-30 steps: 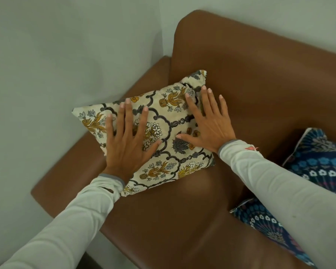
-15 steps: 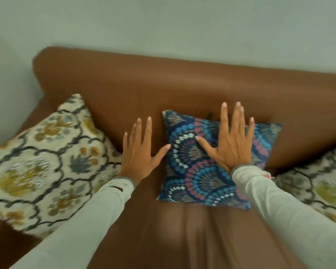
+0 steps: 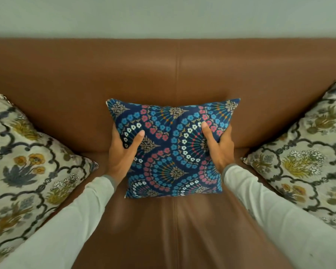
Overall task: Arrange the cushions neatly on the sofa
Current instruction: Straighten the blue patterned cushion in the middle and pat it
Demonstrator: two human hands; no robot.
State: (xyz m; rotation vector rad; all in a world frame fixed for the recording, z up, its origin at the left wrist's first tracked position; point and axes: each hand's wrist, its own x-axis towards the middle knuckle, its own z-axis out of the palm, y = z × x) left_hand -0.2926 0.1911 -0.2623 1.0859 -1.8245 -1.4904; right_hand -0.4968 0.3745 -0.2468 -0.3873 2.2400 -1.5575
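Centrally, both hands grip the blue cushion (image 3: 173, 146) between two cream cushions (image 3: 27, 162).

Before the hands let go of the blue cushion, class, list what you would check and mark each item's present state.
1. Both hands grip it: left hand and right hand clasp the blue cushion by its sides: ok.
2. Centred on the sofa back seam: ok.
3. Top edge level: ok.
4. Touching the backrest: cannot tell.
5. Left cream cushion and right cream cushion placed at both ends: ok.
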